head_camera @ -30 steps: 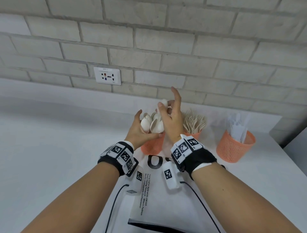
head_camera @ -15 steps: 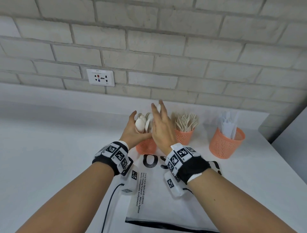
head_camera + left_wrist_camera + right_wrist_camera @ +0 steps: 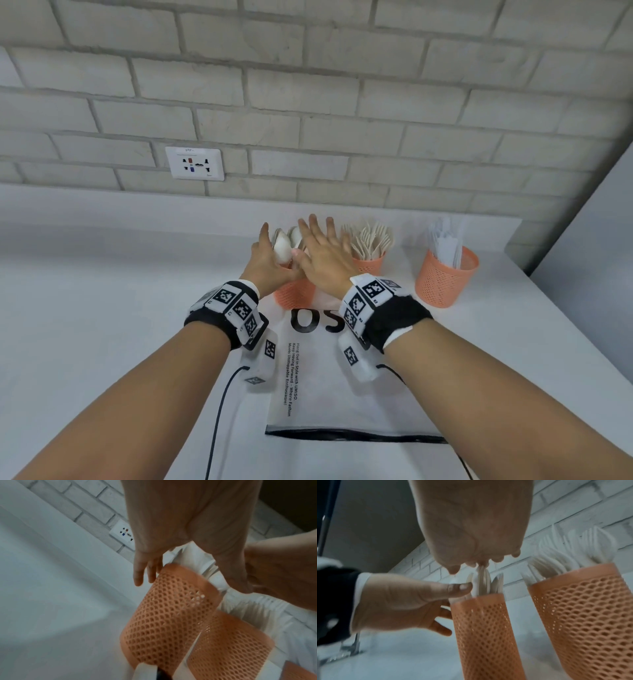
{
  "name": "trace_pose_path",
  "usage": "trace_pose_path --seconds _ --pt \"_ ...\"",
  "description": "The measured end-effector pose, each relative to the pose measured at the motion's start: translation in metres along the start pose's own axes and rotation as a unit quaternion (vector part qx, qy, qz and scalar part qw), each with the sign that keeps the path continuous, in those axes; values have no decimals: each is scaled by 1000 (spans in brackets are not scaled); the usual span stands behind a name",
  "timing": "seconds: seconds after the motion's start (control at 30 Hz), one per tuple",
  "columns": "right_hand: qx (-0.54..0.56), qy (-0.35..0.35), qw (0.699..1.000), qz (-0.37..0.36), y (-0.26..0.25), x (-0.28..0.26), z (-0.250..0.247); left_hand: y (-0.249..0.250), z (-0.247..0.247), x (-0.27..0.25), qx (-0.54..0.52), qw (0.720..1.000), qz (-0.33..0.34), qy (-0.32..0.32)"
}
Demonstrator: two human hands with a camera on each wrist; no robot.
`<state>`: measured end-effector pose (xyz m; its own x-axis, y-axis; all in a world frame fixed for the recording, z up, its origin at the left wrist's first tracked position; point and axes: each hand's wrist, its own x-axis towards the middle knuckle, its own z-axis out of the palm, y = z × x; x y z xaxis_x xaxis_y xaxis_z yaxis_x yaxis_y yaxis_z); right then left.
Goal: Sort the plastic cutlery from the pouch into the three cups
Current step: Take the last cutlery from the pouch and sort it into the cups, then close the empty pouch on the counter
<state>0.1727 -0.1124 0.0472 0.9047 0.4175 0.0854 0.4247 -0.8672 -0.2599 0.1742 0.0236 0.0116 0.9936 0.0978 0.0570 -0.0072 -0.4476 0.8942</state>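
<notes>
Three orange mesh cups stand in a row by the wall. The left cup (image 3: 294, 296) holds white spoons (image 3: 282, 245), the middle cup (image 3: 369, 266) holds forks (image 3: 371, 238), and the right cup (image 3: 445, 284) holds knives (image 3: 445, 240). My left hand (image 3: 270, 250) cups the left cup's rim. Its thumb (image 3: 459, 586) touches the spoon bowls and its fingers (image 3: 139, 574) hang straight beside the cup (image 3: 168, 615). My right hand (image 3: 318, 246) lies flat over the spoon tops with straight fingers (image 3: 479, 563). The white pouch (image 3: 342, 387) lies flat under my wrists.
A white brick wall with a socket plate (image 3: 194, 163) runs behind the cups. The white counter (image 3: 102, 308) stretches to the left. The counter's right edge (image 3: 582, 325) lies just past the knife cup. A grey wall panel (image 3: 599, 240) rises at the far right.
Both hands have come down with the spoon bunch, which now stands in the left cup. My right hand has flattened over the spoons and my left grip has loosened.
</notes>
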Motion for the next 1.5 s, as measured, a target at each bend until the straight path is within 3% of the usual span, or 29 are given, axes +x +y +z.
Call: trace_pose_path --seconds 0.07,0.17,0.2,0.23,0.3,0.37,0.4,0.5,0.57,0.63,0.73,0.87,1.0,1.07,1.17,1.27,1.37,1.5 --pt "36 21 999 -27 -1 -12 -13 9 -6 -13 37 998 29 50" --pt "81 89 991 -57 4 -39 -32 19 -16 -41 88 966 192 148" --pt "84 81 991 -61 10 -49 -36 21 -17 -50 107 958 236 124" --pt "86 50 993 -61 16 -60 -38 22 -17 -61 126 955 263 57" --pt "66 -55 995 -54 31 -80 -35 23 -11 -80 192 937 250 -151" --pt "-1 -176 984 -35 45 -102 -24 18 -1 -94 302 875 183 -331" --pt "-44 -232 972 -18 52 -113 -17 13 4 -98 346 844 143 -385" --pt "-142 -359 921 55 73 -151 5 0 14 -112 448 777 76 -436" --pt "-159 -390 903 90 83 -173 11 -5 17 -118 503 744 92 -431" --pt "-137 -405 898 106 91 -187 11 -8 20 -120 533 728 106 -417" --pt "-123 -392 906 101 104 -200 9 -7 21 -123 532 746 107 -385" --pt "-58 -253 962 80 124 -215 7 -2 9 -122 478 809 84 -332" --pt "57 -191 974 104 133 -222 -16 -3 -4 -120 238 923 -55 -299" --pt "115 -163 970 139 136 -219 -22 -8 -3 -120 161 947 -135 -243" --pt "166 -96 964 184 142 -205 -11 -13 9 -119 176 948 -189 -188" --pt "177 -33 949 257 143 -194 11 -14 23 -117 316 916 -187 -160" --pt "146 -73 936 313 137 -187 22 -13 35 -117 427 873 -192 -137" --pt "133 -150 931 304 138 -176 24 -13 49 -114 489 846 -185 -108"
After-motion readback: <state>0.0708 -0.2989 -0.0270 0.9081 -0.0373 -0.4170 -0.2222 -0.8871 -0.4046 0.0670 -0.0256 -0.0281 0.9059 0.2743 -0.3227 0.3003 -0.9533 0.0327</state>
